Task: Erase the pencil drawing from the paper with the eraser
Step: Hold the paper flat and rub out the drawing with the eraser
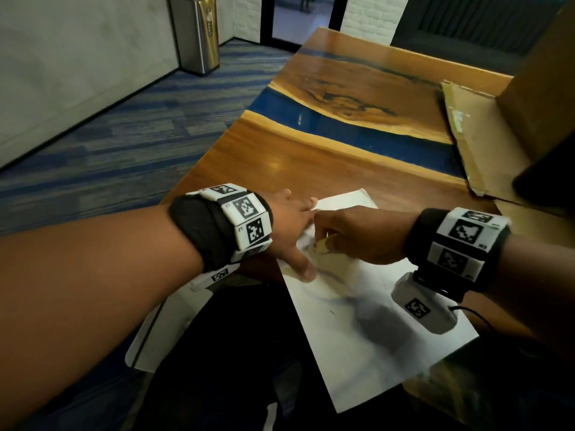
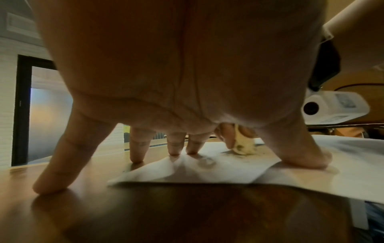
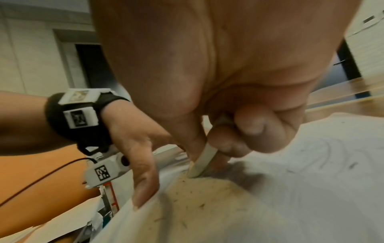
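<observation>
A white sheet of paper (image 1: 367,331) lies at the near edge of the wooden table (image 1: 311,163), with faint pencil lines (image 3: 332,157) and eraser crumbs (image 3: 199,205) on it. My left hand (image 1: 292,225) is spread flat, fingers (image 2: 174,146) and thumb (image 2: 301,154) pressing the sheet down. My right hand (image 1: 351,234) pinches a pale, worn eraser (image 3: 200,164) between thumb and fingers, its tip touching the paper just beside the left thumb. In the left wrist view the eraser (image 2: 244,146) shows dirty grey smudges.
A flattened cardboard sheet (image 1: 473,135) and a brown box (image 1: 541,98) occupy the table's right side. A blue resin band (image 1: 357,132) crosses the wood. A metal bin (image 1: 196,32) stands on the carpet at left. White boards (image 1: 161,331) lie below the table edge.
</observation>
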Demonstrator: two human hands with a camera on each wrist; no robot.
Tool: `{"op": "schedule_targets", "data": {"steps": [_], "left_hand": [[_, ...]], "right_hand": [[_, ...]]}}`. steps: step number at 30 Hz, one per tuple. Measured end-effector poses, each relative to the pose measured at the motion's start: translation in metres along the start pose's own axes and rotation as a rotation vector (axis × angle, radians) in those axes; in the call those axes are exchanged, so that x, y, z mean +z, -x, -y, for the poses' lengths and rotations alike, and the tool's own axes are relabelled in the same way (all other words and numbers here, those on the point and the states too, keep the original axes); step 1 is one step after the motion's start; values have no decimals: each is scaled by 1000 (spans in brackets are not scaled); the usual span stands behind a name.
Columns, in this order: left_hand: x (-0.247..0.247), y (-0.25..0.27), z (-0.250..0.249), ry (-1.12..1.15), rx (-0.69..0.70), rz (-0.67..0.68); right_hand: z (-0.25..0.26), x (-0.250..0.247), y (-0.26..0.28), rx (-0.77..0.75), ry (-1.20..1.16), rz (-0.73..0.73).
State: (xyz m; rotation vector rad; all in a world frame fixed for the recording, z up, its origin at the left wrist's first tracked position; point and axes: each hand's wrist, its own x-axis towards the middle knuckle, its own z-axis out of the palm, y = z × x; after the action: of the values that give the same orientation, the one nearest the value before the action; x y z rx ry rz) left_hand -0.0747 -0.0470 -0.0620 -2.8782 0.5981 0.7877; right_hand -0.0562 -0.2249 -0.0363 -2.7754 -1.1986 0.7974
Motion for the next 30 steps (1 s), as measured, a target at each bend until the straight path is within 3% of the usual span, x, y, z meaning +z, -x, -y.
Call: {"op": "schedule_targets", "data": {"steps": [4,6,9,14,18,22,26,30], "left_hand": [[2,-4,1,2,6,-2],[3,-6,3,5,17,-4],[4,-9,6,24,17,7],[0,-5,2,-20,20,8],[-2,-2,1,4,7,12],[-2,-3,0,-33,11,23],[-2,-3,3,5,12,19],[-4,-2,0,-24,1,25]], "right_hand": [[-13,-8,-3,159,24,-147],[-11,-5,0,113,19,-127],[4,3,6,-50,-26,43],[-10,-5,3,103,42,-157],[4,3,9,-92,8,51],[-7,-4,5,69,90,-142],[2,6,10,-90,33,-4],[-6,-1,10,53,31,-89]]}}
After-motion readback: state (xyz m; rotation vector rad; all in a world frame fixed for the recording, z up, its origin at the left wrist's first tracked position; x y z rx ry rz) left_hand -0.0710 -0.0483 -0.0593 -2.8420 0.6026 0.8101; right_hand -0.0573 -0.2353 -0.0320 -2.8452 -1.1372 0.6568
